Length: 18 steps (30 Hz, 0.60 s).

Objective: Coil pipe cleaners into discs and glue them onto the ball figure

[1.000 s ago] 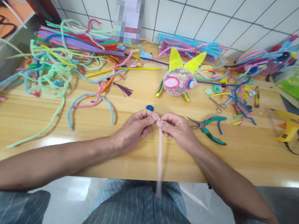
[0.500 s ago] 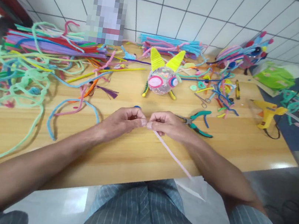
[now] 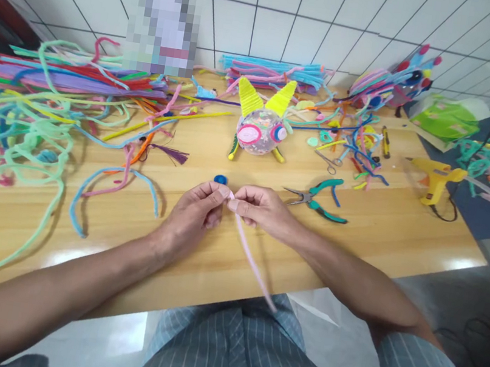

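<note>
A pale pink pipe cleaner (image 3: 253, 262) is pinched at one end between my two hands, its long tail hanging toward the table's front edge. My left hand (image 3: 202, 209) closes thumb and fingers on the tip. Beside it, my right hand (image 3: 259, 209) grips the same end, fingers curled. A small blue coil (image 3: 220, 179) lies just beyond my left fingers. Behind the hands stands a clear round figure (image 3: 259, 132) with yellow ears and pink-rimmed eyes. To the right rest green-handled pliers (image 3: 309, 198), jaws toward my right hand.
Tangled pipe cleaners (image 3: 49, 136) and bundled ones (image 3: 80, 80) cover the table's left side. A yellow glue gun (image 3: 436, 178) lies at the right. Small scissors (image 3: 329, 161) and scraps sit right of the figure. Another bundle (image 3: 273, 72) lies by the tiled wall.
The pink pipe cleaner's tail has swung left and hangs more steeply. Both hands have shifted slightly left, and the blue coil shows more fully. The whole view has moved a little.
</note>
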Each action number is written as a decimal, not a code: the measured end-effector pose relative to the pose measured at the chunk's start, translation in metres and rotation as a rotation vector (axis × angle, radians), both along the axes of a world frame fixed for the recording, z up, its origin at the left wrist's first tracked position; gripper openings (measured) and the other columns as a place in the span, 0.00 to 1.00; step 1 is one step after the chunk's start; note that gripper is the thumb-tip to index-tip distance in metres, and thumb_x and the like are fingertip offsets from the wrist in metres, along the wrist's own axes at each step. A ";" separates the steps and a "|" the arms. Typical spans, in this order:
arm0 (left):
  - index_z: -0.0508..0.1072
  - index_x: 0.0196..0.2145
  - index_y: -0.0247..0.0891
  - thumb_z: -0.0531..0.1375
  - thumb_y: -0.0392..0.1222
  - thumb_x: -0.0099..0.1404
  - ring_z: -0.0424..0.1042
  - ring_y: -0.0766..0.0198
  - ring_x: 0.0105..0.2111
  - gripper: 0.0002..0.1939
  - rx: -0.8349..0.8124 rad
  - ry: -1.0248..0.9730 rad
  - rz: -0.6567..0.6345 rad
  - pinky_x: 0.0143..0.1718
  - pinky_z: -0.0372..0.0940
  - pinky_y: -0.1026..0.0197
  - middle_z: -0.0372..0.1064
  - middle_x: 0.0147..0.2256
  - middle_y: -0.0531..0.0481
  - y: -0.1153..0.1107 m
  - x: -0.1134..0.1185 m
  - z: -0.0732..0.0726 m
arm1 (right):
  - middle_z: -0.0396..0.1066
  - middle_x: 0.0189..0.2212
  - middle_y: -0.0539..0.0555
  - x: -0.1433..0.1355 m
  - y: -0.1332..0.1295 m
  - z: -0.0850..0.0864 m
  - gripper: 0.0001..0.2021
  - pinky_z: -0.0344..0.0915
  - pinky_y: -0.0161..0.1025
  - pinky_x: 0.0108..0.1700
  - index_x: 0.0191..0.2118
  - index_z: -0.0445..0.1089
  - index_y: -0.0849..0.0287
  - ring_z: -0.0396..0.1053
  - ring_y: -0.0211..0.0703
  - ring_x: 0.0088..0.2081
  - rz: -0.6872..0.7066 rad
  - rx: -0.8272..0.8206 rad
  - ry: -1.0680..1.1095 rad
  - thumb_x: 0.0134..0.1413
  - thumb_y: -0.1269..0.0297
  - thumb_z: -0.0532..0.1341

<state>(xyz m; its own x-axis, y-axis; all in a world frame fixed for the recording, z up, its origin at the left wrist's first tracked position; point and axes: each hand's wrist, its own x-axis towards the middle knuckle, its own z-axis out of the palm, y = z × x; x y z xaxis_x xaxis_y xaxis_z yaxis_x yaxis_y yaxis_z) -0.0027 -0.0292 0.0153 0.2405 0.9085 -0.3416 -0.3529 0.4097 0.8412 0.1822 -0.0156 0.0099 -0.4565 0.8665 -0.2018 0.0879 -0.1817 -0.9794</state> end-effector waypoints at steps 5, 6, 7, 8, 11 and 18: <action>0.75 0.31 0.37 0.72 0.52 0.57 0.54 0.73 0.17 0.17 -0.005 0.066 -0.086 0.19 0.47 0.66 0.64 0.23 0.56 0.014 -0.006 0.004 | 0.62 0.17 0.42 0.009 0.009 0.007 0.17 0.51 0.31 0.23 0.30 0.70 0.59 0.56 0.30 0.19 0.039 -0.030 -0.018 0.54 0.50 0.70; 0.75 0.30 0.37 0.71 0.52 0.58 0.54 0.72 0.17 0.15 0.023 0.095 -0.108 0.18 0.46 0.66 0.63 0.22 0.57 0.017 -0.008 0.005 | 0.62 0.17 0.42 0.010 0.010 0.008 0.16 0.50 0.31 0.23 0.29 0.70 0.59 0.56 0.30 0.19 0.046 -0.039 -0.020 0.53 0.51 0.70; 0.75 0.31 0.37 0.70 0.51 0.58 0.54 0.72 0.17 0.14 0.062 0.130 -0.133 0.19 0.46 0.65 0.62 0.21 0.57 0.020 -0.011 0.005 | 0.62 0.17 0.42 0.011 0.011 0.009 0.16 0.50 0.31 0.23 0.29 0.69 0.59 0.55 0.30 0.19 0.052 -0.048 -0.024 0.53 0.52 0.70; 0.76 0.31 0.37 0.70 0.49 0.58 0.54 0.72 0.18 0.13 0.105 0.171 -0.164 0.19 0.46 0.65 0.62 0.21 0.57 0.023 -0.013 0.006 | 0.62 0.17 0.42 0.011 0.011 0.010 0.15 0.50 0.31 0.23 0.28 0.69 0.58 0.56 0.30 0.19 0.060 -0.057 -0.029 0.53 0.53 0.69; 0.77 0.33 0.37 0.70 0.47 0.59 0.54 0.72 0.20 0.11 0.209 0.289 -0.274 0.22 0.47 0.65 0.64 0.23 0.57 0.027 -0.019 0.010 | 0.62 0.17 0.42 0.012 0.011 0.013 0.14 0.51 0.31 0.23 0.29 0.69 0.59 0.56 0.30 0.20 0.093 -0.076 -0.053 0.53 0.54 0.70; 0.75 0.32 0.37 0.72 0.52 0.59 0.52 0.72 0.22 0.16 0.214 0.310 -0.247 0.24 0.48 0.64 0.62 0.24 0.58 0.021 -0.017 0.006 | 0.61 0.18 0.42 0.011 0.009 0.013 0.15 0.50 0.32 0.24 0.32 0.70 0.59 0.56 0.31 0.21 0.052 -0.028 -0.071 0.56 0.51 0.67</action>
